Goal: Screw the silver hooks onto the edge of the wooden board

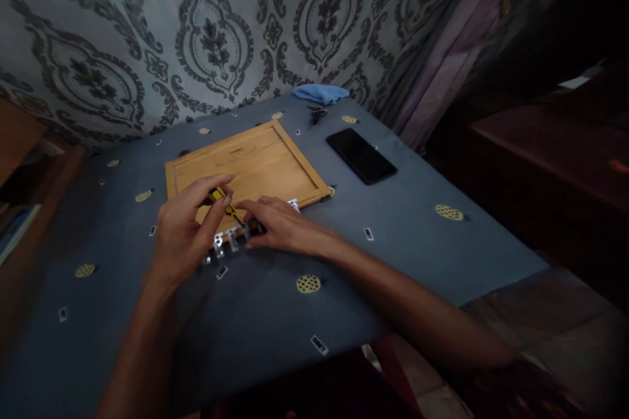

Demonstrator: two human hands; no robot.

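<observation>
A wooden board (255, 160) with a raised frame lies on the grey-blue tablecloth (403, 236). Along its near edge runs a metal rail with several hooks (228, 242). My left hand (184, 229) is closed round a small yellow-and-black screwdriver (222, 201), whose tip points down at the rail. My right hand (282, 226) rests on the rail beside the tip, fingers curled and pressing on it.
A black phone (361, 155) lies right of the board. A blue cloth (320, 93) and a bunch of keys (317, 113) sit at the table's far edge by the patterned wall. Dark wooden furniture (550, 150) stands to the right.
</observation>
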